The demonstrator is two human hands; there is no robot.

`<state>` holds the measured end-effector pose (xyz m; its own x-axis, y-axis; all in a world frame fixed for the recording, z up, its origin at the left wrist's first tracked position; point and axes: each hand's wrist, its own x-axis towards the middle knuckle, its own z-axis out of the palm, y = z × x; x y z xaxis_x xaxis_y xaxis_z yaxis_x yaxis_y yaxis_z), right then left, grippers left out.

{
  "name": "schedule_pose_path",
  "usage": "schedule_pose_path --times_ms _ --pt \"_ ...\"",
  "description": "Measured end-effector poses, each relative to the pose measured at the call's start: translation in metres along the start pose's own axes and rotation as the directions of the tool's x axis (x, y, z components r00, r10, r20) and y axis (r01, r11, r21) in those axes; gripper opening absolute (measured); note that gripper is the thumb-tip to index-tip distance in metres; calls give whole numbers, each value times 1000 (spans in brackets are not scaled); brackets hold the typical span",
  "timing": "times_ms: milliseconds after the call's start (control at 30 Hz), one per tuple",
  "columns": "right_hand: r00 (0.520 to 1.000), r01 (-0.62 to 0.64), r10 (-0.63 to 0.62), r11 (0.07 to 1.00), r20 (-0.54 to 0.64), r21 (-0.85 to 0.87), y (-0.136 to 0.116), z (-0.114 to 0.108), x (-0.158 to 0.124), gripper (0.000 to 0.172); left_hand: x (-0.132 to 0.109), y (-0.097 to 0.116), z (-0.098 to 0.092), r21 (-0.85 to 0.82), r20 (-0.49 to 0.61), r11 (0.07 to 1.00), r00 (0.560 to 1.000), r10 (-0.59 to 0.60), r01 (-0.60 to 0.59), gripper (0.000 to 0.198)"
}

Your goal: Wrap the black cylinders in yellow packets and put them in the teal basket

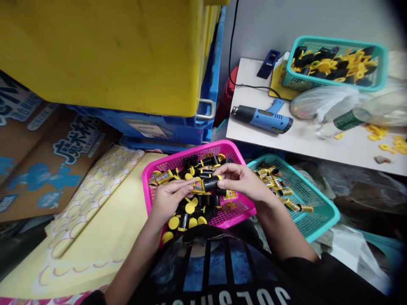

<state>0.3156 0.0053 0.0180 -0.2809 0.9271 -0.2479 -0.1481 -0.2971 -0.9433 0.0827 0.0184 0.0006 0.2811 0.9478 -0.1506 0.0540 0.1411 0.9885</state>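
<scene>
Printed black shirt (210,262) fills the near edge. Over the pink basket (244,209), the left hand (170,197) pinches the yellow-wrapped end of a small black tube (210,183), whose other end the right hand (241,180) grips; a green basket (305,226) sits to the right.
</scene>
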Motion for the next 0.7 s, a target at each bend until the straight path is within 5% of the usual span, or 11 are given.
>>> schedule_pose_path --times_ms 133,400,600,700 --pt "1000 -2 2 1000 -15 8 6 3 0 28 0 4 5 -15 20 999 999 -48 49 25" --pt "970 220 -209 972 -124 82 31 31 2 28 -3 17 21 -103 -7 993 998 -62 61 28" --pt "998 -9 -19 871 52 490 49 46 4 42 -8 7 26 -171 12 983 998 -64 65 27" --pt "999 -6 -20 849 44 528 59 52 8 38 -10 3 27 -159 16 984 997 -76 77 27"
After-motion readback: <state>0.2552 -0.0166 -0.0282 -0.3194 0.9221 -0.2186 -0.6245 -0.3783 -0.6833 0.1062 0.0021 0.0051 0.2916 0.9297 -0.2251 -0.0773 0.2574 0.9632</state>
